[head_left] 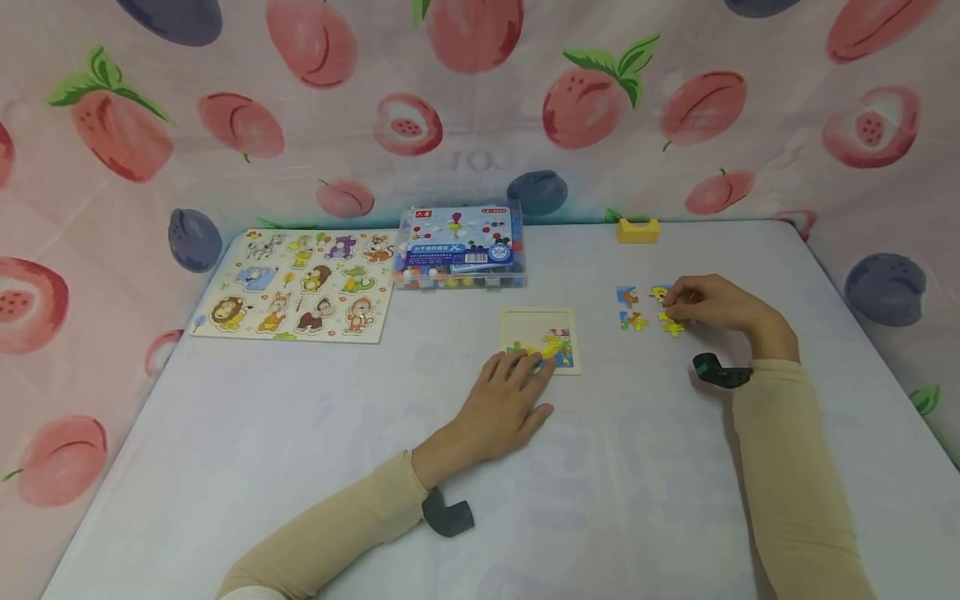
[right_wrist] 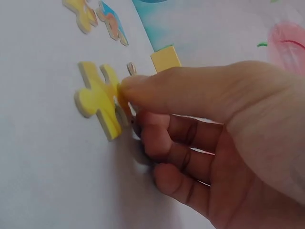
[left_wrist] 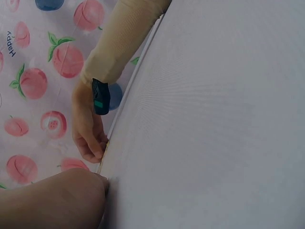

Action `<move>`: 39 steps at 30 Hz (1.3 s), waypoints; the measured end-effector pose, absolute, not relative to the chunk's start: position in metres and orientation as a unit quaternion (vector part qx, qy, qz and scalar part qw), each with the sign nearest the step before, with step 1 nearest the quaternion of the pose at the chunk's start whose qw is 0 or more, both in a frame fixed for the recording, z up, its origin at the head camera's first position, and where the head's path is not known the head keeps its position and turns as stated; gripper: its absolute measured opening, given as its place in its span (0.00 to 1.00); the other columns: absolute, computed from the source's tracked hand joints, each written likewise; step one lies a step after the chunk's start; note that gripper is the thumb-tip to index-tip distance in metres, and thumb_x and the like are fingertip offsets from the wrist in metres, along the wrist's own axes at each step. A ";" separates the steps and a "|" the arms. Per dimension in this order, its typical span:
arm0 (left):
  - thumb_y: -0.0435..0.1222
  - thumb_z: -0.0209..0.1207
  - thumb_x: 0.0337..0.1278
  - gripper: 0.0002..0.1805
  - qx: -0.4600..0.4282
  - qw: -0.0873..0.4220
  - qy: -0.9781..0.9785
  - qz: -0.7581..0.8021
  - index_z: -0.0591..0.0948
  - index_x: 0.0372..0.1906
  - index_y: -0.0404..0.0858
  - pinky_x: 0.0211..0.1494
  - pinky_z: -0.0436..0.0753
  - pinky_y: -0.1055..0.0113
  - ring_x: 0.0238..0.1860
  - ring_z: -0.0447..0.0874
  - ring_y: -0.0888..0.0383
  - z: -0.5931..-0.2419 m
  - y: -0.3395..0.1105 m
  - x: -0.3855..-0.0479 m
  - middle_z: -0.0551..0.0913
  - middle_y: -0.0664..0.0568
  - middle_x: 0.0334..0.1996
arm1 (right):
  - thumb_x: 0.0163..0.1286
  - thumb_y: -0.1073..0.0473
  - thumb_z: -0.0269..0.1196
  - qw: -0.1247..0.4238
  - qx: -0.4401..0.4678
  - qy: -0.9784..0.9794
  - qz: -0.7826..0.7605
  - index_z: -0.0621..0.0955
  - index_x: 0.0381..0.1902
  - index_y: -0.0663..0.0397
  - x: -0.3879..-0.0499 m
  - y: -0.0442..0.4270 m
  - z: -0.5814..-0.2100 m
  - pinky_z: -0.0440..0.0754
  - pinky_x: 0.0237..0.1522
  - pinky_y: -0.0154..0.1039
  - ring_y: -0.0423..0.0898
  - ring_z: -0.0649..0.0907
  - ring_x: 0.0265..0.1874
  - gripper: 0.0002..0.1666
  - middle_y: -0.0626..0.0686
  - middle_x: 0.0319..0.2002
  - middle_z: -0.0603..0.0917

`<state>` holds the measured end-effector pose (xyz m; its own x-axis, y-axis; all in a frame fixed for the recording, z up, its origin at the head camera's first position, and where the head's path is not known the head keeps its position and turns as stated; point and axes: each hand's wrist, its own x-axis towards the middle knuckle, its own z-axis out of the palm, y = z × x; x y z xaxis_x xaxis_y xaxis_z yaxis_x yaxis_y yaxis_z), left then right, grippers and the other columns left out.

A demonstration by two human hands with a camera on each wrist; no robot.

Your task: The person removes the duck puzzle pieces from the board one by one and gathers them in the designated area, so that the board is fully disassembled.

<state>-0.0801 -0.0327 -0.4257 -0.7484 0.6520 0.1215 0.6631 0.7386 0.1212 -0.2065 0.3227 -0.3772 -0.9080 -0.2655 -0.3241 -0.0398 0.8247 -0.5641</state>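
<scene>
Right fingers (right_wrist: pixel 157 140) pinching yellow piece (right_wrist: pixel 98 98), left hand (head_left: pixel 498 410) outspread

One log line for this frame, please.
left hand: over part-filled puzzle tray's near edge; right hand: pinching yellow jigsaw piece; other loose pieces: nearby

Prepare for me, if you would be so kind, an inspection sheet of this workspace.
Surface: white tabletop, looks flat.
Job's things: puzzle frame, partly filled; loose puzzle pieces, at least four, lying to its right.
Clutter: animal board at far left, clear plastic box beside it, yellow block near the far edge.
Hands: left hand spread, fingers over the frame's near edge; right hand pinches a puzzle piece among the loose ones.
Cables: nothing seen.
Surroundings: fruit-print backdrop behind and beside the tabletop.
</scene>
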 end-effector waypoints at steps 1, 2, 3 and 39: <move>0.53 0.40 0.70 0.32 -0.354 0.038 -0.931 -0.079 0.58 0.73 0.44 0.72 0.55 0.49 0.70 0.56 0.49 -0.426 -0.033 -0.080 0.63 0.47 0.69 | 0.67 0.49 0.61 0.198 -0.081 0.935 -0.285 0.78 0.45 0.58 -0.207 0.322 -0.377 0.70 0.41 0.38 0.45 0.75 0.36 0.18 0.54 0.36 0.80; 0.53 0.40 0.70 0.32 -0.354 0.038 -0.931 -0.080 0.58 0.73 0.44 0.72 0.55 0.49 0.70 0.56 0.49 -0.426 -0.033 -0.080 0.63 0.47 0.69 | 0.67 0.49 0.60 0.198 -0.079 0.935 -0.284 0.78 0.45 0.58 -0.207 0.323 -0.378 0.70 0.41 0.38 0.46 0.76 0.36 0.18 0.54 0.36 0.80; 0.53 0.41 0.70 0.32 -0.354 0.038 -0.931 -0.081 0.58 0.73 0.44 0.72 0.55 0.49 0.70 0.56 0.49 -0.426 -0.033 -0.080 0.63 0.47 0.69 | 0.68 0.49 0.59 0.196 -0.077 0.935 -0.284 0.78 0.45 0.58 -0.207 0.322 -0.378 0.71 0.41 0.38 0.46 0.76 0.36 0.18 0.54 0.36 0.80; 0.53 0.40 0.70 0.32 -0.355 0.036 -0.931 -0.080 0.57 0.73 0.44 0.72 0.55 0.50 0.70 0.56 0.49 -0.427 -0.033 -0.080 0.62 0.48 0.69 | 0.70 0.48 0.57 0.146 -0.198 0.883 -0.399 0.75 0.20 0.60 -0.208 0.269 -0.387 0.59 0.14 0.35 0.39 0.63 0.15 0.24 0.47 0.18 0.68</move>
<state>-0.0802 -0.0326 -0.4268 -0.7452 0.6551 0.1242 0.6667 0.7351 0.1230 -0.2077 0.2686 -0.3875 -0.8785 -0.4670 -0.1005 -0.2337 0.6036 -0.7623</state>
